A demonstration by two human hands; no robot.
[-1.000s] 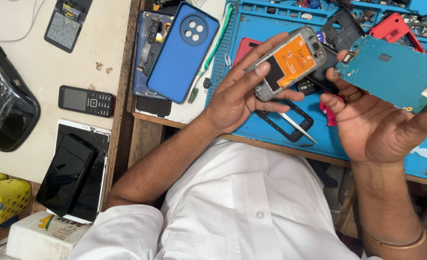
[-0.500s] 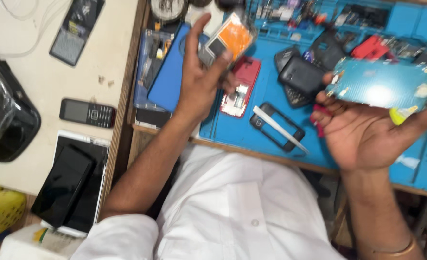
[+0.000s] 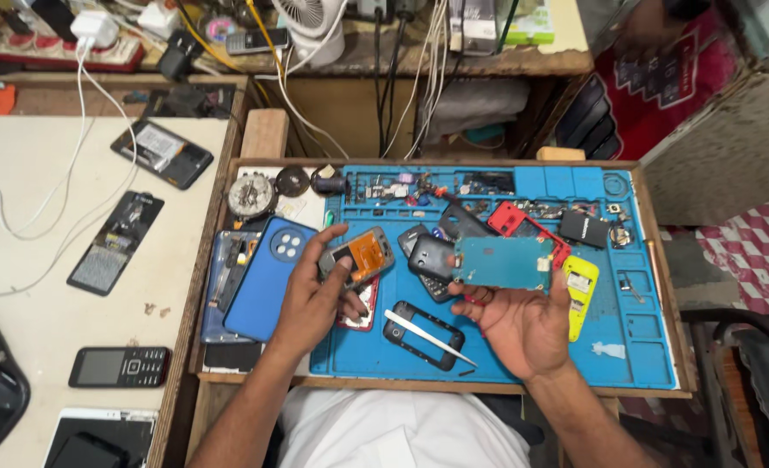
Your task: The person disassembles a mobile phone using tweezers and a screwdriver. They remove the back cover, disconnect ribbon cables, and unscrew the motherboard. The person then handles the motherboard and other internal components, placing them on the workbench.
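My left hand [image 3: 319, 299] grips a small grey phone body with an orange patch [image 3: 358, 257], held over the blue repair mat [image 3: 523, 364]. My right hand [image 3: 519, 325], palm up, holds a teal circuit board [image 3: 503, 263] by its lower edge. Between the hands lie a black phone frame [image 3: 423, 335] with white tweezers [image 3: 429, 337] across it, and a red phone part [image 3: 360, 305] partly under my left hand. A black back cover [image 3: 430, 256] sits just behind the board.
A blue smartphone [image 3: 266, 277] lies left of the mat, a yellow phone shell [image 3: 580, 295] to the right. Small parts fill the mat's back compartments. On the white table to the left are a keypad phone [image 3: 118, 367], opened phones [image 3: 116, 241] and cables. A chair [image 3: 748, 364] stands at right.
The view has pulled back and up, showing the whole bench. My left hand has come back down to the mat's left with the grey phone body; my right hand still holds the board.
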